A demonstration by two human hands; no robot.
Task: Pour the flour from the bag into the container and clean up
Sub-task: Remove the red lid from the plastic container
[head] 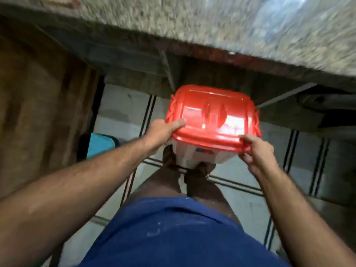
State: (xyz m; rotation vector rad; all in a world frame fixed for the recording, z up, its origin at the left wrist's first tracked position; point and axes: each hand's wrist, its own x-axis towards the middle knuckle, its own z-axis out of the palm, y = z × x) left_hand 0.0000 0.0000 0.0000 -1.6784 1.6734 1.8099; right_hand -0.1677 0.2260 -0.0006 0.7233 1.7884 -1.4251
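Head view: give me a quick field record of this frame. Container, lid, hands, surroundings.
container: clear-walled box, held in the air over the floor, in front of the counter
lid: red, on the container
left hand: grips the lid's near-left corner, thumb on top
right hand: grips the near-right corner
counter: speckled stone, blurred
floor: pale tiles with dark lines
other: teal object low at left
flour bag: not in view
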